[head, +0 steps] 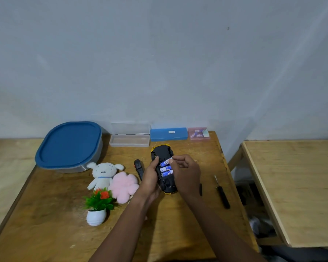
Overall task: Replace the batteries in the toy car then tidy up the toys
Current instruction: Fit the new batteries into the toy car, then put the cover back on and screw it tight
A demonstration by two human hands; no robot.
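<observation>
Against a plain pale blue-grey wall (pixel 159 63) stands a worn wooden table (pixel 55 214), with a second, lighter table (pixel 295 186) set apart on the right and a dark gap between them whose contents are too dim to make out. Near the middle of the first table the toy car (pixel 162 151), yellow-edged and black underneath, is turned belly-up with its battery bay exposed. The left hand (pixel 150 178) grips the car along its left side, hiding that flank. The right hand (pixel 186 173) covers the right flank and pinches the top battery (pixel 165 163), which sits tilted at the bay's upper slot. The two other batteries (pixel 166 171) lie flat just below it. All three are blue and white, and their printing is too small to read. Along the wall sit a blue-lidded container (pixel 68 144), an open clear case (pixel 130 140), a blue case (pixel 169 134) with a small white label that cannot be read, and a pink case (pixel 198 133) with blurred contents. A white plush dog (pixel 102 172), a pink plush flower (pixel 123 184) and a small potted plant (pixel 98 201) cluster left of the hands. A black part (pixel 138 168) lies half hidden behind the left hand. A thin dark strip (pixel 200 189) peeks out past the right wrist, and a black-handled screwdriver (pixel 222 193) lies further right. Both forearms are cut off by the bottom edge.
</observation>
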